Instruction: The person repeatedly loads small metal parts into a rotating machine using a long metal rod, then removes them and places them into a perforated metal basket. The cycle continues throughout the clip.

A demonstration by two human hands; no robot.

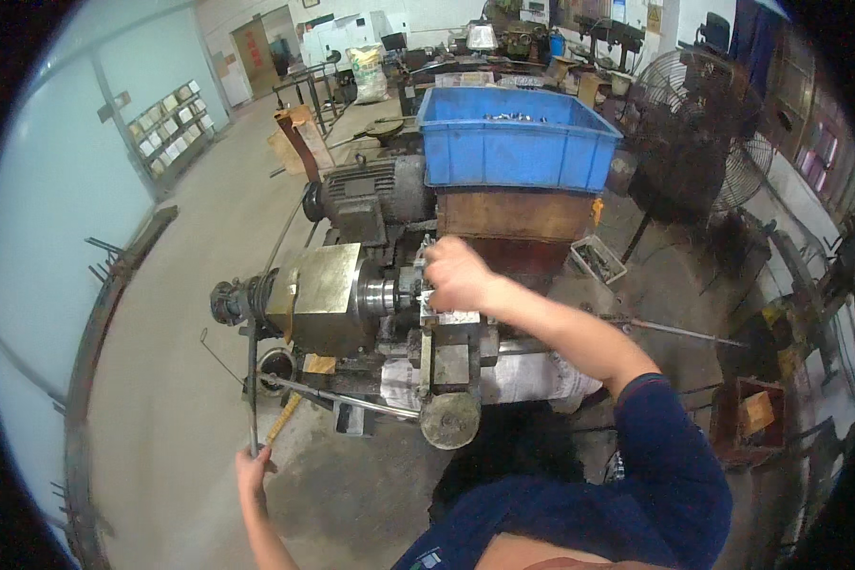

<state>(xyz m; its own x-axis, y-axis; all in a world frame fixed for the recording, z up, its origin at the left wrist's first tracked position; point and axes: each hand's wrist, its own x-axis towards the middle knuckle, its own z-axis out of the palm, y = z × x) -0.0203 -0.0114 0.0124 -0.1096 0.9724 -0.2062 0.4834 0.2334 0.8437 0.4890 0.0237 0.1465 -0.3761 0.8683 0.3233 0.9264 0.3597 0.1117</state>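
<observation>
At the near left corner of the grey, oil-stained metal machine [319, 334], the left hand [253, 465] is wrapped around the lower end of a long, dark, straight metal lever [253, 380]. The right hand [458, 274] is curled over the silver metal tool block [461, 316], just right of the shiny round steel spindle [382, 296]; its fingertips are hidden, so whether they pinch anything cannot be told. The main danger, I judge, lies there: should a tug on the lever set the spindle turning, those fingers could be nipped or cut. A slipping grip could let the lever swing. The bare right forearm, reaching in over the machine's right side, might also brush a sharp edge or scattered swarf if the arm dropped
</observation>
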